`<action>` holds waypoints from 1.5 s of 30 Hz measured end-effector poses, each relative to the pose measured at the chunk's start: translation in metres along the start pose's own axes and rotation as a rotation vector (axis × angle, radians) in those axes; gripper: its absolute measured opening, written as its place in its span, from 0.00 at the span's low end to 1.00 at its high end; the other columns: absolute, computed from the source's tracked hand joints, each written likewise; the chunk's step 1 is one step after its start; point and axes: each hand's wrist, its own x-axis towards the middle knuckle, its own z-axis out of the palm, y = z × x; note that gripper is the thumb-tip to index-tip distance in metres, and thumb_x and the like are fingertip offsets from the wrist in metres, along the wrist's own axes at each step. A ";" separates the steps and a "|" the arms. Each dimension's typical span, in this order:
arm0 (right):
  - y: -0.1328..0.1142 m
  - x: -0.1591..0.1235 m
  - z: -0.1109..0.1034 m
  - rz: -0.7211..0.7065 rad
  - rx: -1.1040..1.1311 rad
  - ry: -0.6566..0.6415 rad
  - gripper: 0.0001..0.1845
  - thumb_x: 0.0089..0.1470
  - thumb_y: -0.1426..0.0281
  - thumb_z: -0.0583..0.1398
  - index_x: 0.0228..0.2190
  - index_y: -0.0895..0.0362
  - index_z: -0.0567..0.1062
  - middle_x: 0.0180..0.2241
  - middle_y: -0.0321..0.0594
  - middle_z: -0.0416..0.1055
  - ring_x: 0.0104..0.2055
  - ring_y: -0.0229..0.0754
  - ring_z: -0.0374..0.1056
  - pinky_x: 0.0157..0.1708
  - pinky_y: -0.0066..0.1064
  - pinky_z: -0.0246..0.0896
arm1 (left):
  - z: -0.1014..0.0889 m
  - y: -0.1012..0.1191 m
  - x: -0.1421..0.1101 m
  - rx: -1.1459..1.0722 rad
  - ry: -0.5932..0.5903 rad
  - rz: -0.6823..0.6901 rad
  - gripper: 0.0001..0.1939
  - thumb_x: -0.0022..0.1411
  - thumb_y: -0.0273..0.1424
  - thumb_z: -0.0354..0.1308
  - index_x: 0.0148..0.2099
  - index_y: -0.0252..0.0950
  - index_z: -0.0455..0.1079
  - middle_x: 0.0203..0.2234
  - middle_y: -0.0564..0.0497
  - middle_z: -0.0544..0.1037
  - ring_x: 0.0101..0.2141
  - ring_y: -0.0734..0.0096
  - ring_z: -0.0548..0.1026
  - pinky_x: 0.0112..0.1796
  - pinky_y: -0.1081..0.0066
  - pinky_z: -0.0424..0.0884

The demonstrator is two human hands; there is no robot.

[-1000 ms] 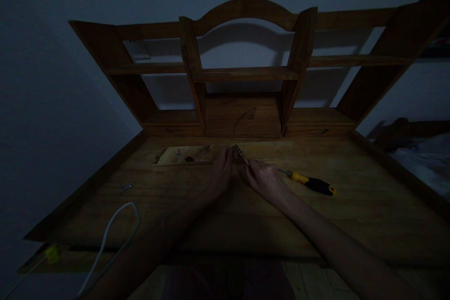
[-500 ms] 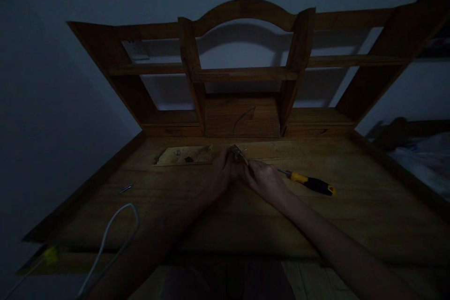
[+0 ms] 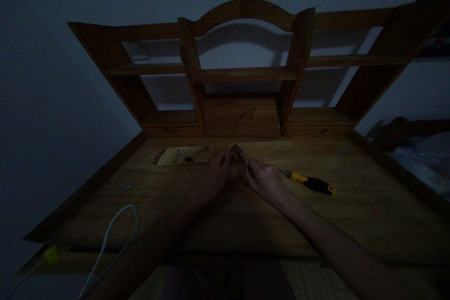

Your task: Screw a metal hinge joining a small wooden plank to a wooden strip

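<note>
In the middle of the wooden desk (image 3: 225,220), my two hands meet around a small metal plate (image 3: 236,149) with holes, which resembles a hinge. My left hand (image 3: 221,166) is closed on its left side, thumb and fingers pinched together. From the right, my right hand (image 3: 263,176) grips the plate's lower end, where a pale narrow edge shows; its fingertips are partly hidden. A screwdriver (image 3: 312,183) with a yellow and black handle lies just beyond my right hand, its shaft passing behind the knuckles. The dim light hides finer detail.
A pale, stained wooden strip (image 3: 183,155) lies left of my hands, a plainer strip (image 3: 274,150) right. Thin metal pieces (image 3: 126,188) rest at left, near a looped white cable (image 3: 105,236). A wooden shelf unit (image 3: 244,75) stands along the back.
The metal plate tilts slightly between my hands, and my left fingers shift a little on it. My right hand and the screwdriver stay nearly in place.
</note>
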 end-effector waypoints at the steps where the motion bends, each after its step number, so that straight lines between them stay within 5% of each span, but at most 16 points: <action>1: 0.000 0.000 0.000 -0.004 0.000 0.000 0.09 0.65 0.70 0.53 0.36 0.57 0.72 0.33 0.43 0.78 0.31 0.42 0.73 0.31 0.32 0.60 | 0.000 0.001 0.000 -0.007 0.001 -0.013 0.22 0.73 0.45 0.42 0.33 0.38 0.68 0.27 0.52 0.72 0.31 0.69 0.70 0.35 0.70 0.67; 8: 0.001 0.001 0.000 -0.001 -0.025 0.000 0.11 0.66 0.70 0.52 0.34 0.57 0.72 0.31 0.42 0.77 0.30 0.42 0.73 0.31 0.32 0.60 | 0.000 0.004 -0.001 -0.022 -0.023 0.091 0.13 0.73 0.40 0.45 0.44 0.39 0.66 0.36 0.51 0.74 0.37 0.68 0.72 0.40 0.69 0.68; 14: 0.001 0.000 0.000 -0.017 -0.038 0.001 0.11 0.66 0.70 0.52 0.34 0.57 0.72 0.31 0.42 0.77 0.30 0.42 0.73 0.31 0.33 0.60 | -0.001 0.001 0.001 -0.042 -0.003 0.054 0.18 0.73 0.43 0.44 0.37 0.38 0.67 0.33 0.50 0.73 0.35 0.67 0.72 0.40 0.67 0.68; 22: 0.002 0.000 0.000 0.008 -0.009 -0.015 0.10 0.66 0.69 0.52 0.34 0.56 0.72 0.32 0.43 0.78 0.29 0.43 0.72 0.30 0.33 0.61 | 0.000 0.003 -0.002 -0.015 -0.029 0.098 0.13 0.73 0.40 0.45 0.44 0.39 0.67 0.36 0.50 0.75 0.38 0.67 0.73 0.42 0.67 0.69; 31: 0.001 0.000 0.001 0.005 0.001 -0.018 0.10 0.66 0.70 0.52 0.34 0.57 0.72 0.32 0.43 0.77 0.30 0.41 0.72 0.31 0.30 0.60 | 0.001 -0.010 0.002 0.002 -0.002 0.059 0.20 0.74 0.42 0.42 0.41 0.37 0.72 0.36 0.48 0.76 0.38 0.65 0.74 0.43 0.65 0.70; 45: 0.003 0.000 0.002 0.000 -0.009 -0.008 0.10 0.66 0.70 0.52 0.35 0.58 0.72 0.31 0.42 0.77 0.30 0.41 0.73 0.31 0.31 0.60 | 0.002 -0.005 0.002 0.035 -0.002 0.091 0.12 0.74 0.38 0.44 0.45 0.39 0.65 0.37 0.50 0.75 0.39 0.68 0.74 0.43 0.69 0.68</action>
